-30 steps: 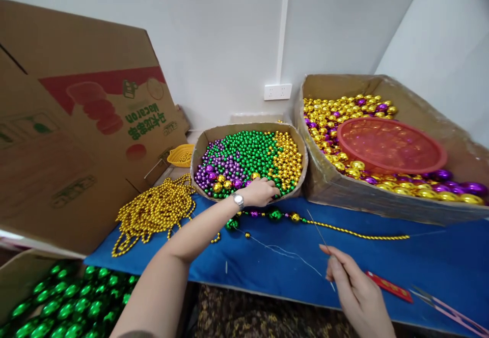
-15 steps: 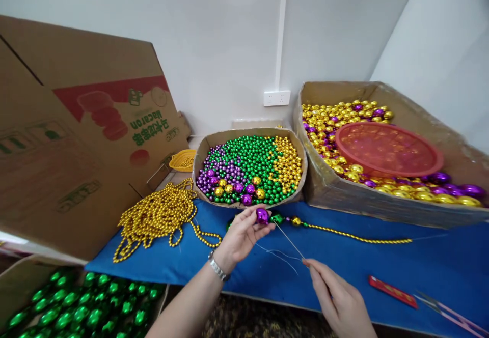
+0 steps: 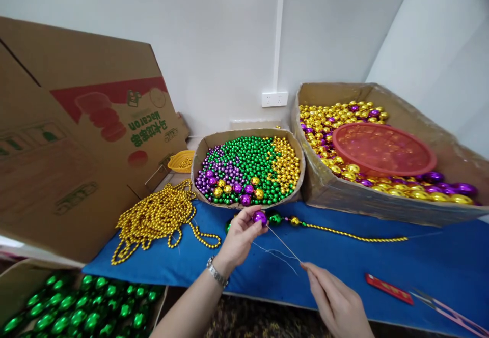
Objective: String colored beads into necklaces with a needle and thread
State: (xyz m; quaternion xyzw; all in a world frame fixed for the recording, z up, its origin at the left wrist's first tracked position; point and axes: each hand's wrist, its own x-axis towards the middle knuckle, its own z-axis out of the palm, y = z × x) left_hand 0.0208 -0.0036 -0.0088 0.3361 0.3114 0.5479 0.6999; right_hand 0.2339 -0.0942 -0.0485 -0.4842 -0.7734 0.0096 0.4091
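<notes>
Between the fingertips of my left hand [image 3: 241, 238] is a large shiny purple bead [image 3: 260, 219]. My right hand [image 3: 338, 297] pinches the near end of a thin needle [image 3: 284, 243], whose other end reaches the purple bead. Whether its tip is inside the bead's hole I cannot tell. Pale thread [image 3: 277, 254] trails in a loose loop below the needle. Just behind, a strand of small gold beads [image 3: 355, 235] lies on the blue cloth, with a larger gold bead [image 3: 294, 220] and a green bead [image 3: 274, 218] at its left end.
Loose purple, green and gold beads fill a cardboard tray [image 3: 194, 175]. At right stands a larger box [image 3: 344, 200] holding a red basket [image 3: 385, 149]. Gold bead strands [image 3: 156, 218] lie left. A red packet [image 3: 388, 289] and pink-handled scissors [image 3: 454, 315] sit front right; green beads [image 3: 91, 302] lie lower left.
My left hand has turned slightly, its thumb now lying along the purple bead's lower side. The view has shifted a little; my right hand keeps its pinch on the needle.
</notes>
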